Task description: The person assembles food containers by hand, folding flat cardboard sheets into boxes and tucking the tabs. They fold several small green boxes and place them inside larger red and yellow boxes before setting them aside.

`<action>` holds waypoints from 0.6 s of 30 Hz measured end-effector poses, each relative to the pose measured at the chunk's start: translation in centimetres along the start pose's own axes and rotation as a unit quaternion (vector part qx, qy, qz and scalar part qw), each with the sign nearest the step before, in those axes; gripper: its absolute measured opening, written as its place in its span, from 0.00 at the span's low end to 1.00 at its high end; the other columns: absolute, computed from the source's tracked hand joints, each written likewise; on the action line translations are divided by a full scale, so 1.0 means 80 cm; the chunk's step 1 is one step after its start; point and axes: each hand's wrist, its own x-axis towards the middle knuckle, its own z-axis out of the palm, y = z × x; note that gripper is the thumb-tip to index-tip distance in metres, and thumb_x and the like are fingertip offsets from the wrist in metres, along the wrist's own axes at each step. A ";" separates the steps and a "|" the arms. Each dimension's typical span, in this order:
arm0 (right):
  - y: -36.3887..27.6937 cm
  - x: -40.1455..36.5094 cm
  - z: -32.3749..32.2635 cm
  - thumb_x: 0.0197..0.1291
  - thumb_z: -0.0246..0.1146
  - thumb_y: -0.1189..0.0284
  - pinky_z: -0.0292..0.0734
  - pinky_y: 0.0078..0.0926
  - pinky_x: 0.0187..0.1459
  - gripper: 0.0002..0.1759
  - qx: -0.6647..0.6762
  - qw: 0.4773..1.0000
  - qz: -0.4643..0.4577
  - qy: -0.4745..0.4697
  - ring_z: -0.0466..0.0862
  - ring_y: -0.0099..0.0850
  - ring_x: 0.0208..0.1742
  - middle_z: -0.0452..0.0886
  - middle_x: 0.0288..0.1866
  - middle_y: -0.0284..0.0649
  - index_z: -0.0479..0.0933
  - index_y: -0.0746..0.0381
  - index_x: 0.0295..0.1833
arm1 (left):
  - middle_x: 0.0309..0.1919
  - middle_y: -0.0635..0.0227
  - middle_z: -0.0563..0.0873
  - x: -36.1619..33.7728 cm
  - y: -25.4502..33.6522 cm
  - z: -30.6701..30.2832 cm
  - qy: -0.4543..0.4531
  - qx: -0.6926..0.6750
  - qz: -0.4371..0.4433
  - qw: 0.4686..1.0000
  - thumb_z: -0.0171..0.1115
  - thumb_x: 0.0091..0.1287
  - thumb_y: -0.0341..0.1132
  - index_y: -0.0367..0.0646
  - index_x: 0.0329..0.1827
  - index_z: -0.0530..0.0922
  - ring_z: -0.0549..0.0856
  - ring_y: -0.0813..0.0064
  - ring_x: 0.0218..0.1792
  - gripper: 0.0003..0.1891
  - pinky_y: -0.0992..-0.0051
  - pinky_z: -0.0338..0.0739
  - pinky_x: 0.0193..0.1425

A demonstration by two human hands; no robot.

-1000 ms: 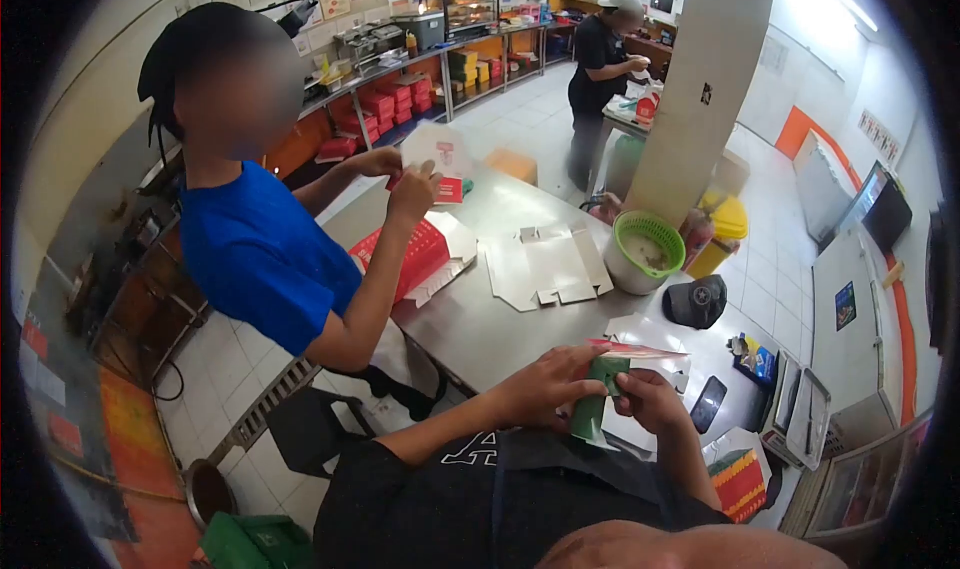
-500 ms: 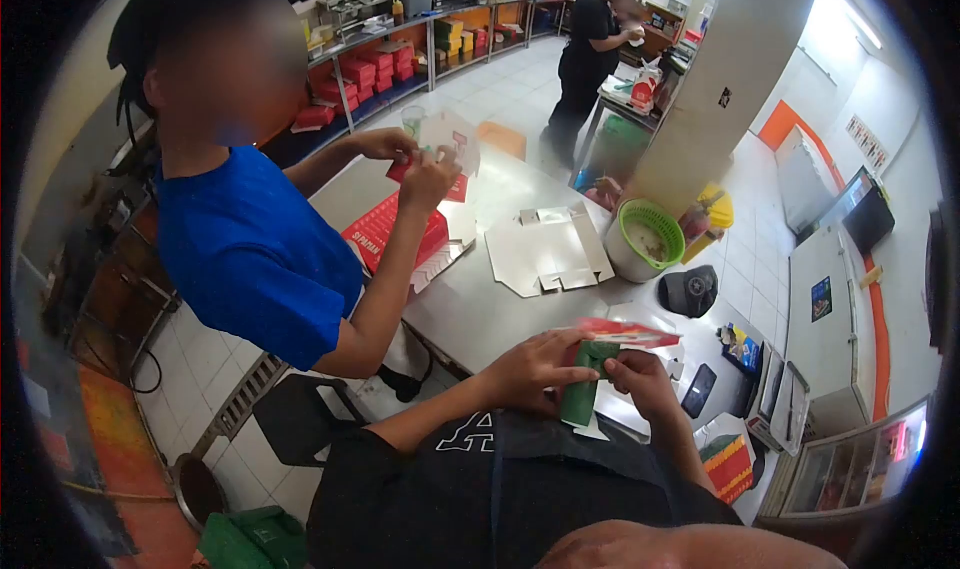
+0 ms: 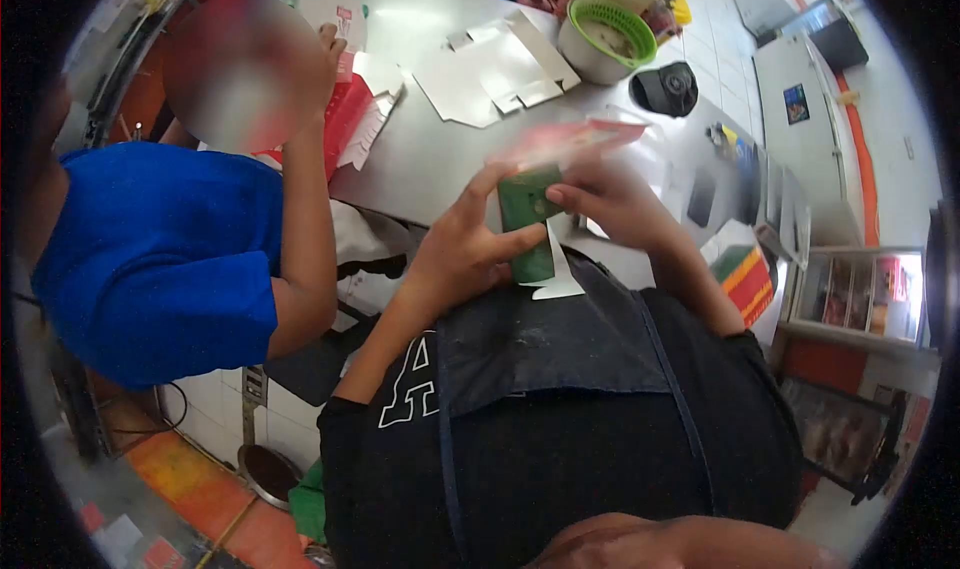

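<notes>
A printed cardboard box (image 3: 530,254) is held upright against the front of my apron, its green side facing me. Its upper part is red and white and blurred, and a white flap sticks out at the bottom. Around its left side wrap the fingers of my left hand (image 3: 460,234), one finger lying across the green panel. My right hand (image 3: 615,207), smeared by motion, pinches the right edge of the green panel with its thumb in front. The fingers behind the box are hidden.
On the metal table (image 3: 440,169) lie a flat unfolded carton (image 3: 495,74), a black cap (image 3: 665,89) and a phone (image 3: 705,194). A pot with a green basket (image 3: 612,39) stands behind. To the left, a co-worker in a blue shirt (image 3: 170,259) handles a red carton (image 3: 345,124).
My view has tilted down, so the table now appears higher. Both hands keep hold of the box, and the right hand has blurred with movement. The co-worker leans further over the red carton.
</notes>
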 end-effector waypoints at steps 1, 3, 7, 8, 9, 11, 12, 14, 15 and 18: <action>0.001 0.002 0.004 0.72 0.69 0.60 0.73 0.24 0.38 0.18 0.021 1.000 0.006 -0.003 0.77 0.19 0.35 0.82 0.30 0.31 0.86 0.67 0.42 | 0.74 0.53 0.64 -0.003 -0.003 0.001 0.004 0.008 -0.004 1.000 0.83 0.42 0.31 0.64 0.50 0.84 0.75 0.45 0.71 0.30 0.55 0.79 0.69; -0.001 0.009 0.014 0.72 0.69 0.61 0.74 0.25 0.39 0.17 0.061 0.998 0.014 -0.012 0.78 0.20 0.36 0.82 0.30 0.32 0.85 0.67 0.42 | 0.74 0.54 0.64 -0.010 -0.009 -0.002 0.011 0.025 0.007 1.000 0.83 0.41 0.31 0.65 0.50 0.84 0.73 0.46 0.72 0.30 0.55 0.78 0.70; -0.003 0.018 0.013 0.71 0.71 0.65 0.75 0.24 0.40 0.14 0.017 0.999 0.000 -0.042 0.80 0.21 0.36 0.84 0.31 0.33 0.84 0.67 0.41 | 0.74 0.52 0.67 -0.014 -0.017 -0.004 0.018 0.017 0.008 1.000 0.83 0.39 0.30 0.64 0.49 0.84 0.75 0.41 0.69 0.30 0.53 0.77 0.70; -0.005 0.019 0.014 0.70 0.71 0.66 0.75 0.24 0.40 0.14 0.055 0.997 0.012 -0.046 0.81 0.21 0.36 0.84 0.31 0.33 0.83 0.67 0.40 | 0.74 0.52 0.67 -0.014 -0.018 -0.005 0.016 0.024 0.006 1.000 0.83 0.38 0.31 0.63 0.48 0.84 0.74 0.41 0.70 0.30 0.52 0.76 0.71; -0.006 0.018 0.016 0.70 0.72 0.66 0.76 0.24 0.40 0.13 0.092 0.994 0.023 -0.050 0.81 0.21 0.36 0.85 0.31 0.33 0.83 0.67 0.40 | 0.74 0.51 0.67 -0.013 -0.019 -0.006 0.015 0.030 0.004 0.999 0.84 0.38 0.31 0.63 0.48 0.84 0.74 0.41 0.71 0.30 0.52 0.75 0.71; -0.004 0.016 0.022 0.71 0.71 0.66 0.75 0.24 0.38 0.13 0.130 0.990 0.029 -0.053 0.80 0.20 0.35 0.82 0.31 0.31 0.82 0.64 0.37 | 0.74 0.50 0.67 -0.010 -0.017 -0.007 0.013 0.041 0.001 0.999 0.84 0.37 0.31 0.63 0.48 0.85 0.73 0.41 0.71 0.30 0.51 0.73 0.73; -0.002 0.016 0.025 0.71 0.71 0.65 0.74 0.24 0.37 0.14 0.149 0.987 0.031 -0.056 0.79 0.20 0.34 0.81 0.31 0.30 0.81 0.63 0.36 | 0.75 0.50 0.67 -0.006 -0.013 -0.008 0.013 0.045 -0.002 0.999 0.84 0.37 0.31 0.63 0.49 0.86 0.73 0.41 0.72 0.31 0.51 0.72 0.73; 0.001 0.015 0.031 0.71 0.70 0.65 0.74 0.23 0.36 0.14 0.144 0.989 0.027 -0.028 0.79 0.20 0.34 0.82 0.31 0.30 0.81 0.63 0.35 | 0.76 0.49 0.66 0.001 -0.009 -0.009 0.020 0.044 -0.002 0.999 0.84 0.37 0.31 0.64 0.50 0.87 0.73 0.41 0.72 0.31 0.51 0.71 0.74; 0.001 0.015 0.032 0.71 0.70 0.65 0.74 0.23 0.36 0.14 0.141 0.990 0.024 -0.014 0.79 0.20 0.34 0.82 0.31 0.30 0.81 0.63 0.35 | 0.77 0.48 0.65 0.004 -0.008 -0.008 0.027 0.040 0.001 0.999 0.84 0.38 0.32 0.65 0.51 0.87 0.72 0.41 0.72 0.32 0.51 0.71 0.75; -0.021 0.013 0.015 0.72 0.70 0.64 0.74 0.23 0.36 0.15 0.096 0.986 0.122 -0.052 0.80 0.20 0.34 0.82 0.30 0.30 0.83 0.62 0.35 | 0.78 0.45 0.64 0.005 -0.012 0.004 0.045 0.007 0.005 0.999 0.83 0.39 0.33 0.68 0.53 0.88 0.71 0.40 0.74 0.32 0.51 0.72 0.75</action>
